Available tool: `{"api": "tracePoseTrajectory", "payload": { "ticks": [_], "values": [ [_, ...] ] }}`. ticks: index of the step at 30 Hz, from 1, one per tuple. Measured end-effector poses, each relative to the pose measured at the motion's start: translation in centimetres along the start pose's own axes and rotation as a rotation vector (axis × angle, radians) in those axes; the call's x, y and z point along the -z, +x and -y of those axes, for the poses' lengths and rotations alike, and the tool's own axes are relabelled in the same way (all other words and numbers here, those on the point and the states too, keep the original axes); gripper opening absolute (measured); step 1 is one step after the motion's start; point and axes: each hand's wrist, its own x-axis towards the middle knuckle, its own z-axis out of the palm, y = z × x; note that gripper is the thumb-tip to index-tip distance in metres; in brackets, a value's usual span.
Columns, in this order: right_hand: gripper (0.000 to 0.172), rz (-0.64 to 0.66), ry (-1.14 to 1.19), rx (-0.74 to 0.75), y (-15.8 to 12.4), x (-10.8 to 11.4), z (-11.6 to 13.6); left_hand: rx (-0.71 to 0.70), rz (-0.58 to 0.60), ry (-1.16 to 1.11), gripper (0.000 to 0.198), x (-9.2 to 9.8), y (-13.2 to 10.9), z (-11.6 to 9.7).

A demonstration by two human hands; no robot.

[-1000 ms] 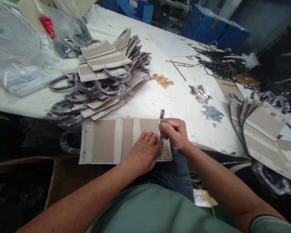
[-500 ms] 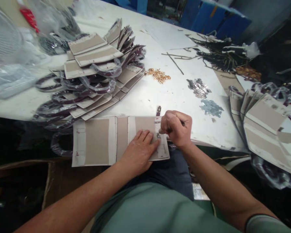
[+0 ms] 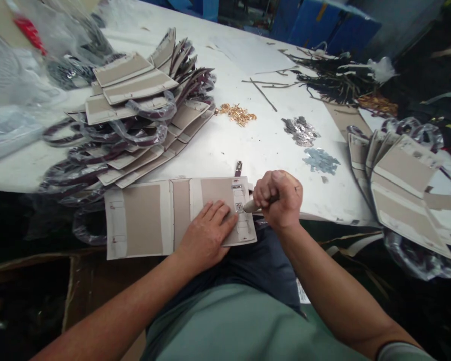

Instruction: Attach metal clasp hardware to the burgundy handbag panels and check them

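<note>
A flat beige bag panel (image 3: 150, 215) lies at the near edge of the white table (image 3: 248, 145), partly over my lap. My left hand (image 3: 206, 233) presses flat on its right part, fingers stretched out. My right hand (image 3: 280, 198) is a fist round a small tool (image 3: 250, 205) whose tip touches a little metal fitting (image 3: 239, 206) on the panel's right strip. A dark strap end (image 3: 238, 168) sticks out past the panel's far edge.
A fanned stack of like panels with plastic-wrapped dark handles (image 3: 135, 115) fills the left. Another stack (image 3: 402, 185) hangs off the right. Piles of gold (image 3: 236, 114), silver (image 3: 299, 130) and grey fittings (image 3: 320, 161) lie mid-table. Dark strips (image 3: 334, 80) lie far right.
My right hand has turned from a fingertip pinch at the panel's strip into a fist round the tool and shifted right. The view has drifted, and my left hand stays flat on the panel.
</note>
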Motion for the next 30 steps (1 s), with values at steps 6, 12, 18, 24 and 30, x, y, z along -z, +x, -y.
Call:
{"api": "tracePoseTrajectory", "payload": {
  "ticks": [6,12,18,24,30],
  "values": [
    [0.044,-0.206,0.185,-0.137,0.8,1.4,-1.3,0.000,-0.025,-0.004,0.061,-0.1,0.1,0.0],
    [0.045,-0.255,0.192,-0.149,0.9,1.6,-1.8,0.003,-0.015,-0.014,0.060,0.0,0.4,0.0],
    [0.042,-0.024,-0.041,0.072,-1.1,-0.3,-2.0,-0.005,-0.003,0.004,0.062,0.1,0.5,0.0],
    [0.054,0.428,-0.533,0.116,-0.5,-2.0,-0.1,0.004,-0.056,-0.016,0.067,-0.3,-0.1,-0.1],
    [0.053,0.522,-0.514,0.053,0.3,-3.7,0.8,0.009,-0.098,-0.076,0.066,-0.5,-0.4,-0.1]
  ]
}}
